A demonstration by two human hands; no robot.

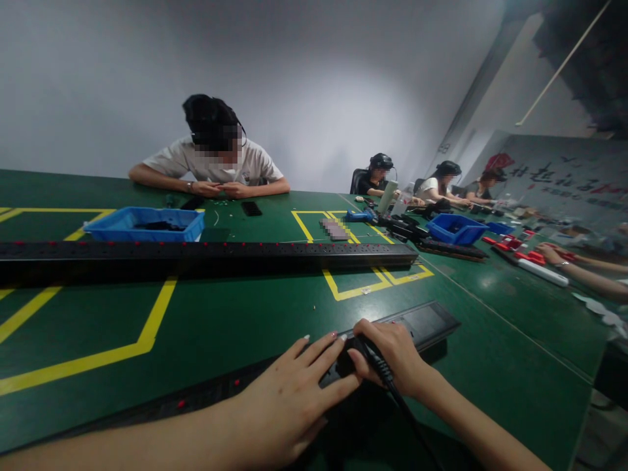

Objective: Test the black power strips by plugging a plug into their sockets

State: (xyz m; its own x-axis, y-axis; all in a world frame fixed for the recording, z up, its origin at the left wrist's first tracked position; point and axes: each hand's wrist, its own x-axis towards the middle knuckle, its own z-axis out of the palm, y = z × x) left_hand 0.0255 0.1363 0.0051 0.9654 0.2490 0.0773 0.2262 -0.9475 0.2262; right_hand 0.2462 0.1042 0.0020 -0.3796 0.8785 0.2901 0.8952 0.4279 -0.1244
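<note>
Right fingers (367, 328): pinching the plug (369, 348) at the strip (432, 320)
Left fingers (321, 349): spread over it, seemingly bracing
Strip: on the bench (500, 373), beneath both hands
Plug angle: best kept straight

Pale grey wall (122, 78) with a soft patch of light (373, 98) behind a long green table (530, 379).

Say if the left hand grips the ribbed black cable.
No, the right hand grips that cable; the left hand touches the nearer black strip.
</note>
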